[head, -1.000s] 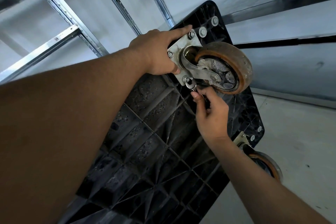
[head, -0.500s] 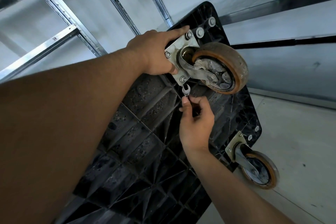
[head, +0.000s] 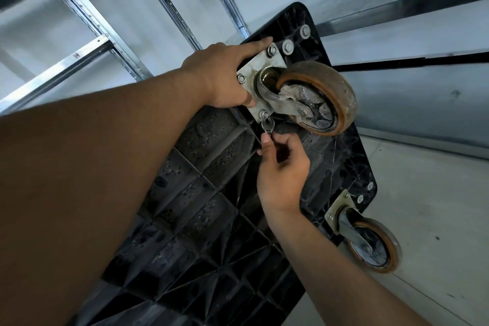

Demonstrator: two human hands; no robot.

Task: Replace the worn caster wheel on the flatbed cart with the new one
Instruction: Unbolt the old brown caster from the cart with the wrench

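My left hand (head: 225, 79) presses flat, fingers straight, on the mounting plate (head: 260, 71) of the worn wheel (head: 317, 98) at the cart's (head: 211, 193) far end. My right hand (head: 281, 174) pinches a small wrench (head: 267, 126), its head at the plate's near bolt (head: 264, 114).

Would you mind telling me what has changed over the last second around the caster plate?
The right hand, pinching the small wrench, drew it down off the lower bolt, then brought it back up to that bolt; whether it is seated is unclear. The left hand stayed pressed against the mounting plate, and the worn caster wheel stayed bolted on.
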